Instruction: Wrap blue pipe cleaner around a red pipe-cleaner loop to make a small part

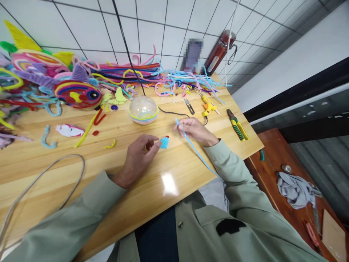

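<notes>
Between thumb and fingers, my left hand [141, 154] pinches a small blue piece with a red tip [164, 142], just above the wooden table [109, 162]. My right hand [195, 130] grips a light blue pipe cleaner [196, 153] near its upper end, and its long tail hangs down toward the table's front edge. The two hands are apart. Beyond them stands a clear bowl [143, 108] with yellow, pink and blue strips round its rim.
Small scissors [189, 106], a yellow glue gun [209, 106] and pliers [237, 125] lie at the right. A colourful fish figure [77, 92] and heaped pipe cleaners [185, 78] line the back. A red flask [220, 52] stands behind; a grey cable [79, 156] loops at left.
</notes>
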`<state>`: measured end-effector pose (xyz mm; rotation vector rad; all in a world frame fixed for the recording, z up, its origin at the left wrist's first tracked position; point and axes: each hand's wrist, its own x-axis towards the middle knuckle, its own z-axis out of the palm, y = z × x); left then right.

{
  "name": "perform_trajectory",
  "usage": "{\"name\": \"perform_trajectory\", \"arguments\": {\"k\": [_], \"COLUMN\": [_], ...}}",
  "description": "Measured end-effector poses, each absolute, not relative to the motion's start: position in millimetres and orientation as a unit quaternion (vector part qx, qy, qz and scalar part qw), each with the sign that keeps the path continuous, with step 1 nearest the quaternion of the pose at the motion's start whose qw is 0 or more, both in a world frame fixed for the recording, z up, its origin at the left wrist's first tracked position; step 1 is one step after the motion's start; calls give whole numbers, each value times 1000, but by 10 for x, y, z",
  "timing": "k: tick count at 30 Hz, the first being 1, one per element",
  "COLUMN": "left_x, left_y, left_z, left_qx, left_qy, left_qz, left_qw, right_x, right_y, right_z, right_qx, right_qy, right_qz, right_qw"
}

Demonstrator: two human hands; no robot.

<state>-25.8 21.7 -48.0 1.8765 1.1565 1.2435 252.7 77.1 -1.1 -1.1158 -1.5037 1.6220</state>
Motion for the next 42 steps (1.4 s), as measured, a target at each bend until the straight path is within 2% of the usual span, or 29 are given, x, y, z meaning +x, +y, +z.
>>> {"name": "perform_trajectory", "arguments": {"k": [4, 7, 12, 15, 23, 31, 42], "left_x": [-281, -310, -351, -353, -315, -290, -308], "left_y": [177, 179, 193, 180, 181, 184, 296], "left_z": [-480, -493, -419, -348, -258, -217, -271], "left_qx": [704, 740, 806, 804, 660, 597, 485], "left_qy": [405, 361, 300, 298, 440, 499, 520], "left_qz": [470, 449, 409, 400, 451, 458, 546], "left_qw": [346, 347, 306, 323, 410, 430, 444], "right_x": [2433, 2347, 2259, 2220, 2262, 2503, 2716], "right_y": [625, 554, 488, 463, 492, 503, 659], "right_z": [-19, -49, -2, 23, -54, 219, 233], "right_qx": [-375, -336, -306, -310, -338, -383, -399], "right_qy": [-615, -622, -661, -666, -651, -750, -674], "right_qz": [676, 698, 677, 671, 658, 513, 598], "right_qw": [158, 111, 105, 104, 168, 165, 170]}}
